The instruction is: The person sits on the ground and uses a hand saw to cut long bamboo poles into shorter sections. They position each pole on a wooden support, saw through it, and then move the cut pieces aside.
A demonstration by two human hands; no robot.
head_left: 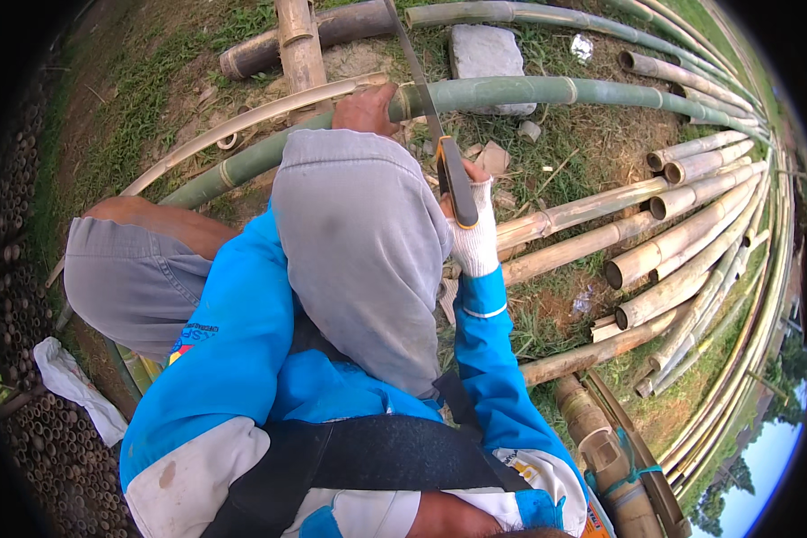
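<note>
My right hand (475,235), in a white knit glove, grips the orange and black handle of a hand saw (455,179). The saw's thin blade runs up and away, crossing a long green bamboo pole (529,90) that lies across the grass. Bare skin, seemingly a foot (365,109), presses on the pole just left of the blade. My raised knee in grey shorts (359,233) fills the middle. My left arm, in a blue sleeve (233,332), runs up behind that knee, which hides the left hand.
Several cut tan bamboo poles (681,233) are stacked at the right, with more long poles curving along the far right. A grey stone block (486,52) and short bamboo pieces (298,40) lie beyond the green pole. A stack of bamboo ends (49,448) and a white cloth (73,386) are at the left.
</note>
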